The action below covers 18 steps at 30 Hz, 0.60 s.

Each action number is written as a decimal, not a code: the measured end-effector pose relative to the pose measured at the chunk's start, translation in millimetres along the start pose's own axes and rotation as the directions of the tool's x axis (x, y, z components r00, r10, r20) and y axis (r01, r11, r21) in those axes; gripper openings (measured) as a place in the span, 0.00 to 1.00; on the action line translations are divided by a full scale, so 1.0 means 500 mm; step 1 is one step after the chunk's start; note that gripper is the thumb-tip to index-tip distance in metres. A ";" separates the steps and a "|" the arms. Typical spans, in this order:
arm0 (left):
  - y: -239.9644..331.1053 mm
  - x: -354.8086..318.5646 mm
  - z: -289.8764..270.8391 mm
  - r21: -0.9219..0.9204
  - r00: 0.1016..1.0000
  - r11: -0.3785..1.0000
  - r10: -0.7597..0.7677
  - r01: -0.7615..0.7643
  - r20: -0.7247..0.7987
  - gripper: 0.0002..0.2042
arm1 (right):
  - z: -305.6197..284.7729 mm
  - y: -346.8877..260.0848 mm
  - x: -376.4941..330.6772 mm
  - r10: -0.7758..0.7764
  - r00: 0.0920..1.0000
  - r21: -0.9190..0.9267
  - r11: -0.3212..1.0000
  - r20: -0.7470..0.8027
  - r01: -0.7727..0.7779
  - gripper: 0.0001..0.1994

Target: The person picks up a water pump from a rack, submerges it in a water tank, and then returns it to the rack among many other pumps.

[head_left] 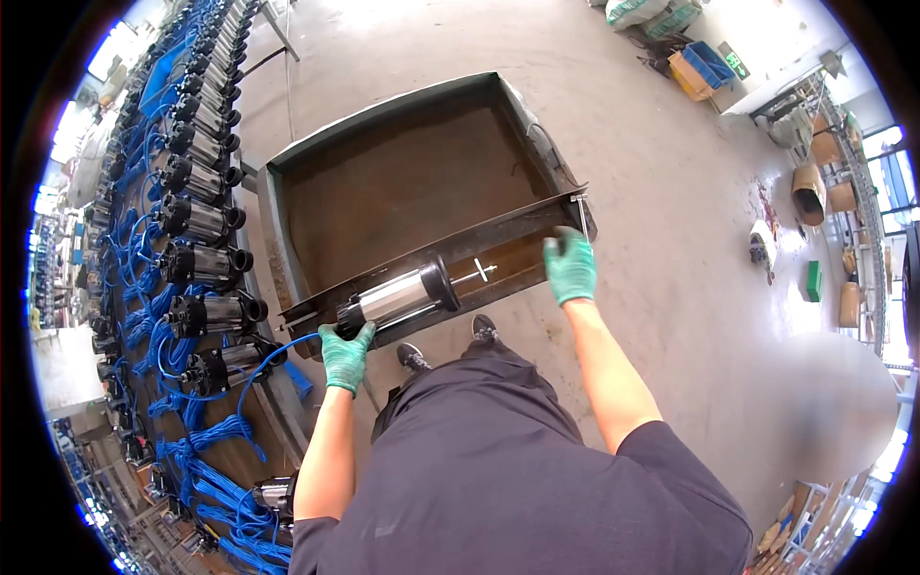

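A pump with a shiny steel cylinder [391, 299] and black ends lies sideways across the near side of a water-filled metal tank [278, 206]. On its left black end rests my left hand [345, 357] in a green glove, thumb and fingers closed around that end. A blue cable [264, 359] runs from there to the left. Out of the pump's right end sticks a metal fitting with a T-shaped handle [481, 271]. My right hand [571, 268], also gloved in green, is apart from the pump, fingers extended, close to a thin metal rod [582, 213] at the tank's right corner.
Along the left, a long bench [251, 460] carries a row of similar pumps [198, 218] and many coiled blue cables [230, 522]. A dark metal bar [431, 249] spans the tank. Boxes [697, 72] stand at the far right, and shelving lines the right wall.
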State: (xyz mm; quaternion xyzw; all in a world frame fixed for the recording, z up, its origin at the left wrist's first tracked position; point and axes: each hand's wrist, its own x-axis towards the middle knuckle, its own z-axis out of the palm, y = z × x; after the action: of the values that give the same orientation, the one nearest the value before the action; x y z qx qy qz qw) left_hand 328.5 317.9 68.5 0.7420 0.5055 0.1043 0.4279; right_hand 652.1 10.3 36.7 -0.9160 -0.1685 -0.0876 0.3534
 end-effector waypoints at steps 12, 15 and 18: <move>-0.003 0.015 0.011 0.004 1.000 1.000 0.002 -0.002 0.014 0.29 | -0.022 0.130 0.253 0.595 0.660 0.226 0.641 0.459 -0.734 0.43; -0.019 0.018 0.010 -0.028 0.999 0.999 -0.019 0.019 0.026 0.30 | -0.001 0.103 0.267 0.434 0.828 -0.119 0.899 0.354 -0.421 0.38; -0.033 0.015 0.000 0.014 1.000 1.000 -0.003 0.002 0.022 0.31 | -0.059 -0.017 0.218 0.201 0.838 0.059 0.962 0.507 -0.266 0.28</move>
State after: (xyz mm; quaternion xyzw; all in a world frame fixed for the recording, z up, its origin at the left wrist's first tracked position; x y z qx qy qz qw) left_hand 321.4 326.3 54.1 0.7454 0.5024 0.0919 0.4284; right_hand 749.1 23.1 94.1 -0.8968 -0.1457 0.2052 0.3639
